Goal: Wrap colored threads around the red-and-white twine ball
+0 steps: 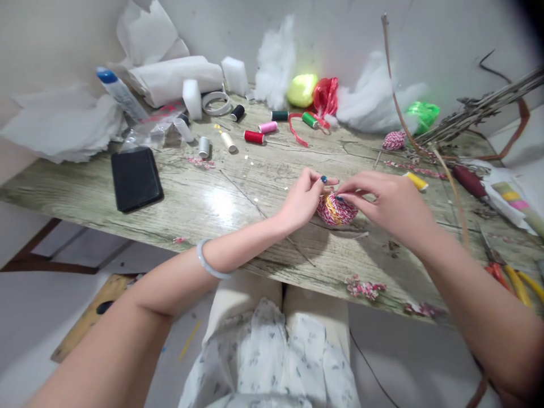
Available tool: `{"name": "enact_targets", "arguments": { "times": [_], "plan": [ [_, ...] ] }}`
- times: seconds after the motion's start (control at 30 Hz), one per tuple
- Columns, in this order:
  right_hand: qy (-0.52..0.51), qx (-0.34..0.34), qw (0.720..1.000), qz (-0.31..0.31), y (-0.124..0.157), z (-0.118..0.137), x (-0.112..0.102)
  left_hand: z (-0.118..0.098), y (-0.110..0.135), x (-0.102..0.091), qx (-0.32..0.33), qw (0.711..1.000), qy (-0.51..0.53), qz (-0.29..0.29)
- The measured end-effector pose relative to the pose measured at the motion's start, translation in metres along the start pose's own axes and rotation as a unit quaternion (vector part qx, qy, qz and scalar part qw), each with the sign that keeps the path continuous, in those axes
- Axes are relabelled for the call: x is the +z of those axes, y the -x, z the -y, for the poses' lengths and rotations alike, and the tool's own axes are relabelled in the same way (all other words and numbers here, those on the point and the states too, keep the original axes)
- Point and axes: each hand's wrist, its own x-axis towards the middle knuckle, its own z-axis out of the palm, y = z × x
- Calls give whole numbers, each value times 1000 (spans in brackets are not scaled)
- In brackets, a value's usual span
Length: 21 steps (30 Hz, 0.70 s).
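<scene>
A small ball wound in red-and-white twine (336, 209) rests on the wooden table (221, 204) just in front of me. My left hand (302, 197) cups its left side, thumb and forefinger pinched together above it. My right hand (389, 205) comes in from the right, its fingertips pinched on the top of the ball, seemingly on the twine. The two hands nearly touch over the ball. A second, smaller ball of red-and-white twine (394, 140) lies farther back on the right.
Several thread spools (254, 136) lie at the back, with white stuffing (275, 62), foam blocks (192, 97), a black case (136, 178) at left, a spray can (121, 93), dried twigs (480, 107) and yellow-and-red pliers (505, 276) at right.
</scene>
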Motion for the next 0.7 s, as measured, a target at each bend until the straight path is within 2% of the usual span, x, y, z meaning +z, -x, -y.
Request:
{"name": "enact_targets", "arguments": {
  "times": [0.13,0.3,0.4,0.57,0.7],
  "plan": [
    [9,0,1000,18,1,-5,-4,-5,1,8,-44,998,35,-33],
    [35,1,999,8,10,-10,-9,-14,6,12,-99,991,73,-48],
    [26,13,1000,-1,18,-12,-9,-11,1,10,-109,991,73,-39],
    [41,19,999,-15,24,-14,-9,2,-12,8,-105,994,14,-21],
    [60,3,998,-15,21,-16,-9,7,-11,13,-97,993,-15,-58]
  ]
}}
